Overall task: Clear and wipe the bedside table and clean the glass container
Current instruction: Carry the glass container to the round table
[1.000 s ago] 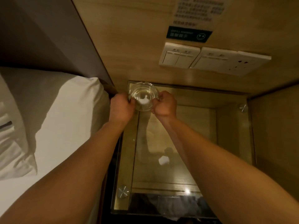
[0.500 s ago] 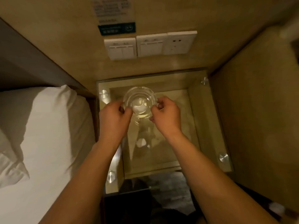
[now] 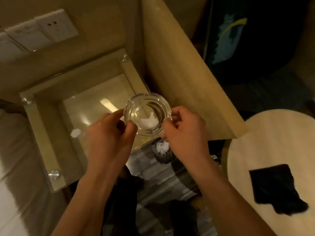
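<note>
A round clear glass container (image 3: 147, 109) with a white scrap of paper inside it is held in the air between both my hands. My left hand (image 3: 109, 133) pinches its left rim and my right hand (image 3: 184, 132) pinches its right rim. It hangs over the front right corner of the glass-topped bedside table (image 3: 49, 138). A small white crumpled scrap (image 3: 75, 133) lies on or under the table's glass.
A bin (image 3: 162, 153) with crumpled white paper stands on the floor just below the container. A round pale table (image 3: 265, 138) with a dark cloth (image 3: 276, 186) is at the right. A wooden partition (image 3: 184, 74) rises beside the bedside table. White bedding (image 3: 15, 167) lies left; wall switches (image 3: 40, 33) behind.
Both hands have lifted the glass container from the back of the table and carried it toward the front right. My view has swung to the right, showing the bin and round table.
</note>
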